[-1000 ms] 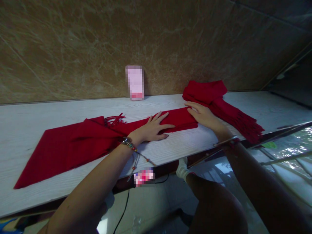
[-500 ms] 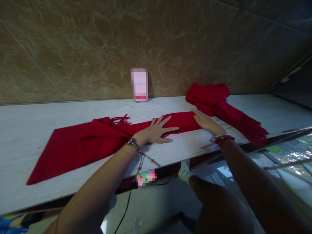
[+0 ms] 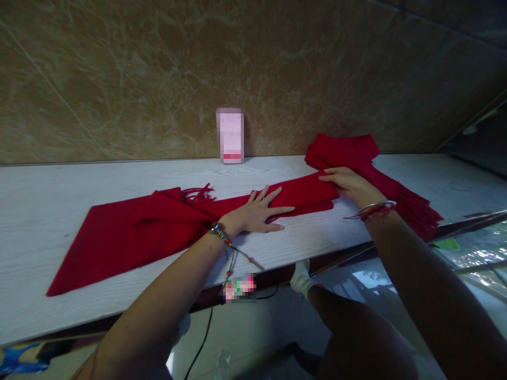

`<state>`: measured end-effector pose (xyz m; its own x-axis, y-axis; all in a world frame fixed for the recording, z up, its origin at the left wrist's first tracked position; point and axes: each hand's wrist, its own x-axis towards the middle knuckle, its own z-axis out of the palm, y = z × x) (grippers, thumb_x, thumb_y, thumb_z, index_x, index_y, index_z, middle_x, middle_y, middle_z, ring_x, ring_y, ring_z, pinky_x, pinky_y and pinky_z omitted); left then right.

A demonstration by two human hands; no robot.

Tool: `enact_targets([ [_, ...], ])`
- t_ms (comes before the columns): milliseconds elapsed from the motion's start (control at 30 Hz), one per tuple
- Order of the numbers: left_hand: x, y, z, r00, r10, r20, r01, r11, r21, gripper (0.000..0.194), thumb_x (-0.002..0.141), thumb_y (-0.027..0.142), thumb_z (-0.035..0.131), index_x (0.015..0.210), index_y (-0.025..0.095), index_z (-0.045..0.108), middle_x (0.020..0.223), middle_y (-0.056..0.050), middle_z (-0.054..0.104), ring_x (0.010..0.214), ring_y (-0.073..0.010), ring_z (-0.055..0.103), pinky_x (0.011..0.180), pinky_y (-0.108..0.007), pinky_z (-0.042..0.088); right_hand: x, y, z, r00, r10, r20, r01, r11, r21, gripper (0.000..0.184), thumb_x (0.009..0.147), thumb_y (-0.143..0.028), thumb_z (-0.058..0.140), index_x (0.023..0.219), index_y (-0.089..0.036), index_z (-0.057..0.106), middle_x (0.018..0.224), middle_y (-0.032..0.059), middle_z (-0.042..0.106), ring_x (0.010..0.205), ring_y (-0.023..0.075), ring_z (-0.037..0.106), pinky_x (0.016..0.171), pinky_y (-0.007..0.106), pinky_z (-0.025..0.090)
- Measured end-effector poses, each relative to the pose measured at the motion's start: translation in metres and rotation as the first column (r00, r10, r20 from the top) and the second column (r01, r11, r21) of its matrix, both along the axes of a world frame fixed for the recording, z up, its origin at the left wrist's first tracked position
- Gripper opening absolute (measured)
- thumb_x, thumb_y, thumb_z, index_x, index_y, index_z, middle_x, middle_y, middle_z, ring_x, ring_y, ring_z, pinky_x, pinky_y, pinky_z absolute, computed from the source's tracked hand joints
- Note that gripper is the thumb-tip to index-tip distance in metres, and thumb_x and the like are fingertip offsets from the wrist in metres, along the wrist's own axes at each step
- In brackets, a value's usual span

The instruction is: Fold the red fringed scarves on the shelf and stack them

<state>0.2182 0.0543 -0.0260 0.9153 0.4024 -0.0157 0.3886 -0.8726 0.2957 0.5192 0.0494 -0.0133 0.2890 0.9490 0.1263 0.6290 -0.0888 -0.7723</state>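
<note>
A long red scarf (image 3: 130, 232) lies folded lengthwise across the white table (image 3: 59, 184), with a tassel fringe (image 3: 198, 194) showing near its middle. My left hand (image 3: 257, 211) lies flat on the scarf, fingers spread, pressing it down. My right hand (image 3: 348, 184) is at the scarf's right end, fingers curled over the cloth's edge and gripping it. Just behind the right hand sits a pile of folded red scarves (image 3: 348, 153) whose fringes (image 3: 420, 216) hang toward the table's front edge.
A small pink box (image 3: 231, 135) stands against the brown marbled wall (image 3: 158, 68) at the back of the table. Below the table edge are my knees, a white sock (image 3: 300, 275) and a black cable (image 3: 202, 338). A glass surface with a metal frame lies at the right.
My right hand moved from lying flat on the scarf's right end to curling around that end. The left hand stayed pressed on the scarf. The view shifted slightly.
</note>
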Motion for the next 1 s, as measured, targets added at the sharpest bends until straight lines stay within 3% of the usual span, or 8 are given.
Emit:
enact_targets([
  [167, 0.002, 0.001, 0.0, 1.0, -0.009, -0.03, 0.009, 1.0, 0.0, 0.06, 0.086, 0.054, 0.05, 0.141, 0.038, 0.034, 0.158, -0.005, -0.001, 0.14, -0.0421, -0.005, 0.107, -0.066, 0.009, -0.012, -0.005, 0.002, 0.969, -0.101, 0.227, 0.128, 0.986, -0.108, 0.005, 0.073, -0.015, 0.06, 0.077, -0.018, 0.063, 0.078, 0.0082, 0.071, 0.075, 0.0252, 0.068, 0.072, 0.044, 0.056],
  [300, 0.001, 0.0, 0.001, 0.999, -0.011, -0.04, 0.011, 1.0, 0.001, 0.06, 0.086, 0.055, 0.048, 0.141, 0.038, 0.033, 0.158, -0.003, -0.001, 0.14, -0.0417, -0.005, 0.108, -0.064, 0.008, -0.022, -0.01, 0.002, 0.914, -0.143, 0.38, 0.166, 0.986, -0.028, 0.035, 0.072, -0.015, 0.06, 0.107, -0.013, 0.063, 0.099, 0.0139, 0.069, 0.097, 0.0308, 0.064, 0.087, 0.048, 0.049],
  [400, 0.001, 0.0, 0.0, 1.0, -0.014, -0.026, 0.014, 1.0, 0.001, 0.059, 0.086, 0.054, 0.048, 0.141, 0.038, 0.034, 0.158, -0.002, -0.001, 0.14, -0.0415, -0.005, 0.109, -0.063, 0.008, -0.028, -0.016, 0.002, 0.793, -0.102, 0.6, 0.034, 0.992, 0.124, 0.047, 0.08, -0.02, 0.05, 0.126, -0.013, 0.054, 0.122, 0.0169, 0.061, 0.116, 0.0315, 0.053, 0.099, 0.05, 0.042],
  [467, 0.001, 0.001, -0.001, 1.0, -0.015, -0.024, 0.015, 1.0, 0.007, 0.058, 0.086, 0.054, 0.048, 0.141, 0.038, 0.034, 0.158, -0.003, -0.002, 0.14, -0.0417, -0.005, 0.109, -0.063, 0.008, -0.032, -0.022, -0.005, 0.717, -0.015, 0.697, -0.091, 0.989, 0.115, 0.045, 0.086, -0.027, 0.043, 0.128, -0.017, 0.053, 0.132, 0.0147, 0.054, 0.126, 0.0314, 0.045, 0.102, 0.051, 0.038],
  [667, 0.001, 0.001, -0.003, 0.999, -0.025, -0.032, 0.026, 0.999, 0.028, 0.057, 0.087, 0.056, 0.046, 0.14, 0.039, 0.034, 0.158, -0.002, -0.003, 0.14, -0.0415, -0.005, 0.108, -0.065, 0.008, -0.029, -0.038, -0.036, 0.75, 0.093, 0.654, -0.017, 0.992, -0.121, 0.051, 0.093, -0.04, 0.025, 0.138, -0.022, 0.041, 0.147, 0.0102, 0.039, 0.134, 0.0314, 0.034, 0.102, 0.06, 0.034],
  [767, 0.0, -0.001, -0.002, 0.999, -0.029, -0.02, 0.03, 0.999, 0.033, 0.058, 0.088, 0.054, 0.046, 0.142, 0.039, 0.031, 0.158, -0.002, -0.004, 0.14, -0.041, -0.004, 0.109, -0.064, 0.009, -0.024, -0.04, -0.027, 0.746, 0.077, 0.661, 0.028, 0.989, -0.147, 0.052, 0.092, -0.037, 0.026, 0.138, -0.018, 0.042, 0.146, 0.0142, 0.04, 0.133, 0.0333, 0.035, 0.102, 0.062, 0.033],
  [867, 0.0, -0.003, -0.001, 1.0, -0.012, 0.006, 0.012, 0.999, 0.032, 0.066, 0.087, 0.055, 0.047, 0.145, 0.037, 0.021, 0.157, -0.005, -0.004, 0.141, -0.04, -0.003, 0.109, -0.062, 0.012, -0.038, -0.039, -0.009, 0.705, -0.014, 0.709, 0.039, 0.999, -0.019, 0.052, 0.092, -0.035, 0.027, 0.137, -0.016, 0.043, 0.146, 0.0159, 0.039, 0.135, 0.0361, 0.032, 0.1, 0.067, 0.029],
  [1000, -0.001, -0.001, -0.003, 0.999, 0.012, 0.04, -0.014, 0.999, 0.039, 0.082, 0.085, 0.057, 0.049, 0.149, 0.029, 0.005, 0.157, -0.009, -0.001, 0.142, -0.0359, -0.002, 0.111, -0.058, 0.012, -0.081, -0.041, -0.002, 0.689, 0.046, 0.723, -0.124, 0.991, 0.055, 0.05, 0.094, -0.033, 0.025, 0.138, -0.018, 0.043, 0.146, 0.0116, 0.039, 0.137, 0.0291, 0.03, 0.106, 0.059, 0.027],
])
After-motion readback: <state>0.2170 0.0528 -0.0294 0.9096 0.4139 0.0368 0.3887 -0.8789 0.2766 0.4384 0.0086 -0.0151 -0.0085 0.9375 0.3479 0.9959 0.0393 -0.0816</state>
